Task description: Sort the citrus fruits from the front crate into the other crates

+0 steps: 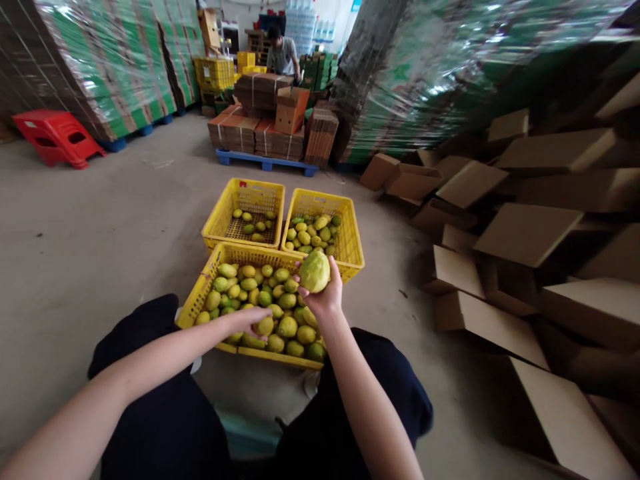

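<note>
In my right hand [327, 292] I hold up a large, bumpy yellow-green lemon [315, 271] above the right end of the front yellow crate [200, 293]. My left hand [250, 321] reaches down into that crate, its fingers curled round a yellow lemon [264, 326] at the top of the pile. Many yellow and green lemons [287, 327] fill the crate between my knees. Behind it, a left crate [215, 223] has several lemons on its floor, and a right crate [354, 233] holds a larger heap.
Open cardboard boxes [530, 233] lie piled along the right. Flattened cartons [240, 133] sit on a blue pallet [267, 163] ahead, with a person [284, 57] behind them. A red stool [57, 137] and wrapped pallet stacks [115, 60] stand to the left.
</note>
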Demonstrator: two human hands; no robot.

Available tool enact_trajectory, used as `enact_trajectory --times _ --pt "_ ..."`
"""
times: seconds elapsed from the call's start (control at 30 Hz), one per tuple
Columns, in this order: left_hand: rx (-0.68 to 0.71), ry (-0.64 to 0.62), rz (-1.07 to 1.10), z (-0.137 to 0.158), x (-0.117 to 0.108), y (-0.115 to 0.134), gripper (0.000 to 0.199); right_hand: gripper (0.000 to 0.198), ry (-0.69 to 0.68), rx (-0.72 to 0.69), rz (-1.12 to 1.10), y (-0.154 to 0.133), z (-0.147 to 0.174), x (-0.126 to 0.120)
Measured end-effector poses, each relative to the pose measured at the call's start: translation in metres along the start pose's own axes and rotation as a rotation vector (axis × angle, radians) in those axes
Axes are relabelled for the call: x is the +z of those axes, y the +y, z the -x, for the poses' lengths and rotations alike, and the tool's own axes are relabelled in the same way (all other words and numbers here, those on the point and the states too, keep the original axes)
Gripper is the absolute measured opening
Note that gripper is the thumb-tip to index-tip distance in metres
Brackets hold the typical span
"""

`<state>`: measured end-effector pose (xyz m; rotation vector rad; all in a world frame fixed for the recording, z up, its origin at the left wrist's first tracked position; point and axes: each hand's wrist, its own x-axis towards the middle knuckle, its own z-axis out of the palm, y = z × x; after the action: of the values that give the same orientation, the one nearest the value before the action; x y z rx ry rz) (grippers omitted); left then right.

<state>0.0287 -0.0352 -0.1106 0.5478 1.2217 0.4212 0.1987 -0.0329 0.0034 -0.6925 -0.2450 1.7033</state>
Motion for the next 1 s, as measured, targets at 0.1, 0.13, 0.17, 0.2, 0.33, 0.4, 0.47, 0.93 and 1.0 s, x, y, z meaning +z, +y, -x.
enact_trajectory --times 0.1,0.13,0.17,0.2,0.33,0.4,0.47,0.93,1.0 --pt "-0.274 0.056 -0.139 0.003 -0.005 -0.023 0.035 0.037 0.051 -0.006 0.024 -0.003 0.005 -0.002" --pt "-0.325 0.064 -0.155 0.004 -0.008 -0.019 0.035 0.036 0.062 -0.014 0.032 -0.005 0.007 -0.003" --pt "-0.336 0.066 -0.147 0.005 -0.012 -0.009 0.034 0.036 0.07 -0.02 0.037 -0.006 0.008 -0.004" --pt "-0.298 0.063 -0.113 0.007 -0.017 0.007 0.033 0.035 0.076 -0.025 0.041 -0.007 0.01 -0.004" --pt "0.09 0.11 0.11 0.013 -0.052 0.094 0.05 0.035 0.085 -0.033 0.036 -0.01 0.014 -0.005" --pt "0.281 0.28 0.156 0.015 -0.072 0.122 0.052 0.035 0.11 -0.031 0.033 -0.01 0.016 -0.003" --pt "0.273 0.393 0.071 0.013 -0.085 0.127 0.042 0.035 0.143 -0.02 0.037 -0.009 0.017 -0.001" --pt "0.207 0.175 -0.928 -0.003 -0.077 0.009 0.031 0.038 -0.027 0.528 0.851 0.073 0.024 -0.031" --pt "0.197 0.107 -0.985 -0.002 -0.083 0.008 0.033 0.036 -0.119 0.69 0.938 0.089 0.033 -0.042"
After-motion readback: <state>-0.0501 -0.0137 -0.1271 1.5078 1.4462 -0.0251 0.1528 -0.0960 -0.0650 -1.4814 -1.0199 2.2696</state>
